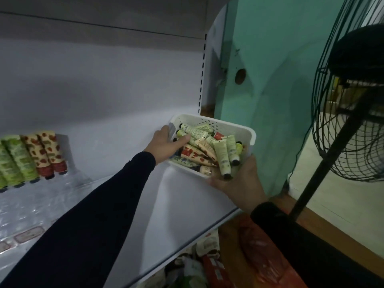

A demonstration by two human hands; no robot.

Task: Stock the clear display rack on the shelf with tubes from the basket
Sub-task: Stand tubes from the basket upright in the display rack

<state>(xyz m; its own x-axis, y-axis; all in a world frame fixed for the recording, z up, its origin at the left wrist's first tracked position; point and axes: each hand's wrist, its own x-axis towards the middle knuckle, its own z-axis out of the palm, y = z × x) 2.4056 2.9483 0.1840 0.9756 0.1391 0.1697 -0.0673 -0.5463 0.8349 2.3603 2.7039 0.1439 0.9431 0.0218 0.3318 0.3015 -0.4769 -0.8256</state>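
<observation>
A white perforated basket (pixel 247 132) full of several green, cream and red tubes (pixel 223 154) is held tilted at the right end of the white shelf (pixel 182 196). My left hand (pixel 166 145) grips the basket's left rim, thumb inside among the tubes. My right hand (pixel 241 181) holds the basket's near right corner from below, fingers curled round the rim. At the far left the clear display rack (pixel 41 196) carries a row of green tubes (pixel 14 161) and red-spotted tubes (pixel 48 151) lying cap-down.
A black standing fan (pixel 351 104) rises close on the right, its pole slanting down past my right arm. A teal wall (pixel 270 80) stands behind the basket. Packaged goods (pixel 209 265) lie on the lower shelf below.
</observation>
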